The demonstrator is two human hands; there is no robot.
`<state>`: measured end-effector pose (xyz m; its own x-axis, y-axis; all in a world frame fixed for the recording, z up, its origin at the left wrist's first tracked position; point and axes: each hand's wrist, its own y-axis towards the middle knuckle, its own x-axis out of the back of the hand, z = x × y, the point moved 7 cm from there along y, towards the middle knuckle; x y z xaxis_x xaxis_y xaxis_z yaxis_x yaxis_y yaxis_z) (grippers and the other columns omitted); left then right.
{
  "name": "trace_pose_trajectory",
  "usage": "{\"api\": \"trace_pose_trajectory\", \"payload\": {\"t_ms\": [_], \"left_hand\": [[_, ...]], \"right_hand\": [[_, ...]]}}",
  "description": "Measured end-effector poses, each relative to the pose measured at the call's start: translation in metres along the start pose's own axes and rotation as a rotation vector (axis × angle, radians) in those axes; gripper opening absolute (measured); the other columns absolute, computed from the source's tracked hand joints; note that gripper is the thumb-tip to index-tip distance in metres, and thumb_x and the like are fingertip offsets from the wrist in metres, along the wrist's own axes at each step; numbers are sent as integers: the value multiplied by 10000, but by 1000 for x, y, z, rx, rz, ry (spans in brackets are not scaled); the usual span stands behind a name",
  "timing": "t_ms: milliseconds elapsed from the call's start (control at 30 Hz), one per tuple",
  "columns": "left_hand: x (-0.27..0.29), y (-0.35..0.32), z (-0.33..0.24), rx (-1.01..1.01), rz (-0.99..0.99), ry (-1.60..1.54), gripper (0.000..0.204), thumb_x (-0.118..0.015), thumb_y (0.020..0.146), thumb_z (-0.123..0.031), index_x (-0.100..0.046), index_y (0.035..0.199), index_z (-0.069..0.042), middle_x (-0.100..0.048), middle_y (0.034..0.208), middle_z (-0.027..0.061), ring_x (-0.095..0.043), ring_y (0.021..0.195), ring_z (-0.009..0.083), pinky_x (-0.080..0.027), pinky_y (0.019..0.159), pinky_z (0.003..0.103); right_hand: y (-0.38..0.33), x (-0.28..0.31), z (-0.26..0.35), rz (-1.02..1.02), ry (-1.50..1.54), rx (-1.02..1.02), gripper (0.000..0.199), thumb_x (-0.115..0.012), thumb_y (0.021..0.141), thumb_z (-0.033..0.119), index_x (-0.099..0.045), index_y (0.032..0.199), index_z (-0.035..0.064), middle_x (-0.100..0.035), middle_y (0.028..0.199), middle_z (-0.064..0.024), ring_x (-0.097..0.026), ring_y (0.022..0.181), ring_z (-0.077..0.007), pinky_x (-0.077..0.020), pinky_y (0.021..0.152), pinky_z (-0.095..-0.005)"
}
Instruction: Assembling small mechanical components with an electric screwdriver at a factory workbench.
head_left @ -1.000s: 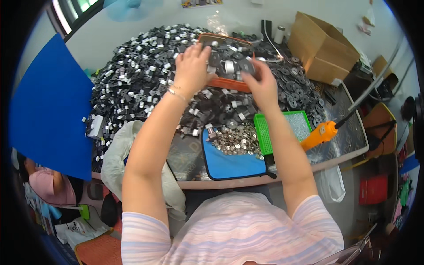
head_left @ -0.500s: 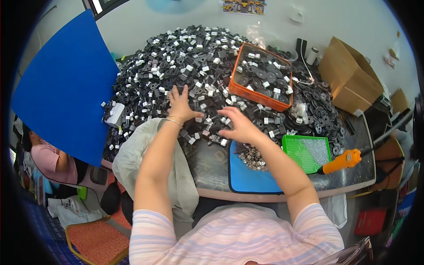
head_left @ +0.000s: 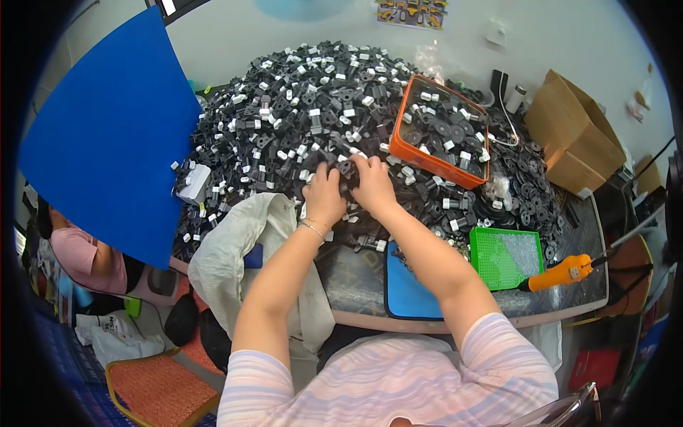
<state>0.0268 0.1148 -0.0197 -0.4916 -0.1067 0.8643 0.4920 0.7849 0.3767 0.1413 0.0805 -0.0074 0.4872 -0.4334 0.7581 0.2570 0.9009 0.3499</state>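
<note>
A large heap of black plastic parts with white rectangular end pieces [head_left: 284, 107] covers the back of the table. Both hands are at its front slope, close together. My left hand [head_left: 326, 198] has its fingers bent down among the parts, and its fingertips are partly hidden. Beside it, my right hand [head_left: 373, 188] curls its fingers over the black parts between the two hands. Which single pieces they grip cannot be made out. Below the left forearm a pale cloth sack [head_left: 231, 238] hangs over the table edge, its mouth open, with something dark blue inside.
Right of the hands stands an orange bin [head_left: 441, 169] of black parts. A green tray [head_left: 494, 267] with small silvery pieces, a blue mat [head_left: 409, 295] and an orange power screwdriver [head_left: 562, 272] lie nearer. A cardboard box [head_left: 576, 135] is far right; a blue panel [head_left: 107, 135] and a seated person [head_left: 78, 252] are left.
Both hands have come together and their spread fingers have bent into the heap. The left hand moved right and nearer; the right moved slightly farther. The whole view has shifted a little.
</note>
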Motion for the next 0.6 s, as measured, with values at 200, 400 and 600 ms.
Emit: {"api": "trace_pose_trajectory", "payload": {"t_ms": [200, 400, 600], "left_hand": [[-12, -9, 5, 54, 0, -212, 622, -733, 635, -109, -460, 1192, -68, -463, 1279, 146, -445, 1193, 364, -415, 904, 524], [-9, -10, 18, 67, -97, -290, 686, -751, 588, -84, -478, 1216, -56, -514, 1214, 147, -471, 1154, 356, -362, 1009, 430], [9, 3, -5, -48, -117, -283, 528, -683, 527, -16, -597, 1045, -76, -586, 1067, 121, -548, 1032, 330, -430, 908, 390]], "right_hand": [[-10, -6, 5, -67, -42, 12, 686, -697, 639, 11, -462, 1266, 161, -402, 1303, -194, -428, 1158, -393, -468, 887, -437], [-3, -12, -12, 8, 227, 7, 480, -665, 656, 21, -527, 1108, 108, -528, 1067, -151, -551, 986, -363, -469, 850, -396], [-11, 25, -36, -85, 395, -74, 346, -671, 634, 60, -579, 967, 41, -596, 867, -130, -622, 792, -285, -501, 711, -358]]}}
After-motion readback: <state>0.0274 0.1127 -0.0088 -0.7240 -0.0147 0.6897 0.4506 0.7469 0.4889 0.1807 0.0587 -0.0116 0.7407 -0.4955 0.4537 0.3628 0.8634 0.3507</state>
